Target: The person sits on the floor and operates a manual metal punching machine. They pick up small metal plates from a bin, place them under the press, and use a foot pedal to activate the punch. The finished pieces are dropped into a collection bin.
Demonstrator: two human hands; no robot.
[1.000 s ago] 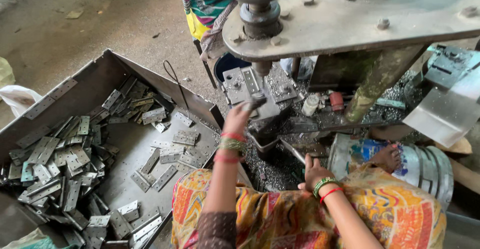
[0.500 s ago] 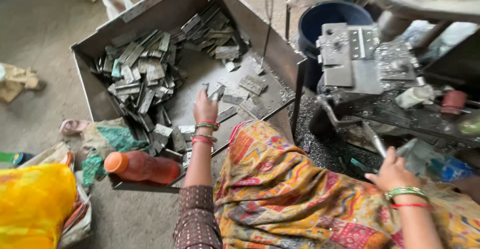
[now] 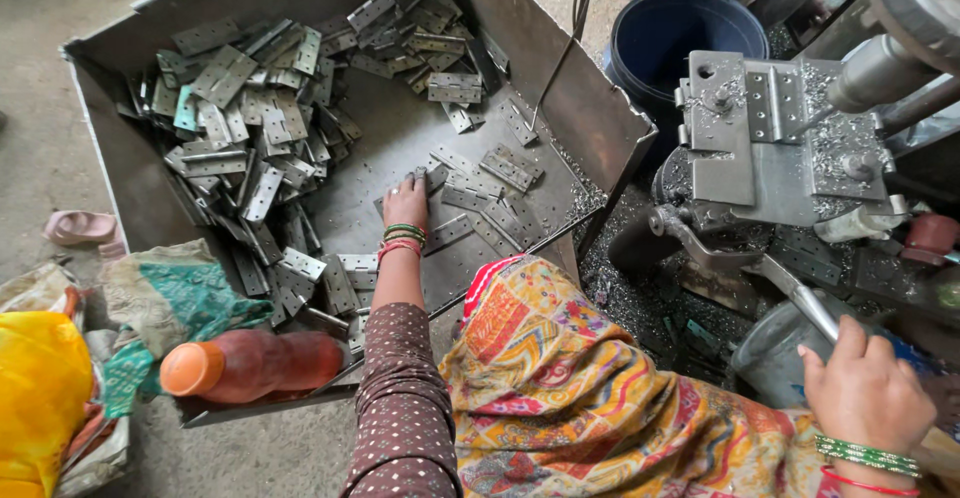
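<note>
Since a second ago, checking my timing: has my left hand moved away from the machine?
Yes. The left hand was at the press jig; now it reaches left into the metal tray, among the hinges.

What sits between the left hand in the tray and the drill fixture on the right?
In the head view, between the left hand and the fixture lie loose hinges, the tray's slanted side wall, then metal shavings.

Dull grey metal hinges (image 3: 250,108) lie in a scuffed sheet-metal bin (image 3: 560,78).
</note>
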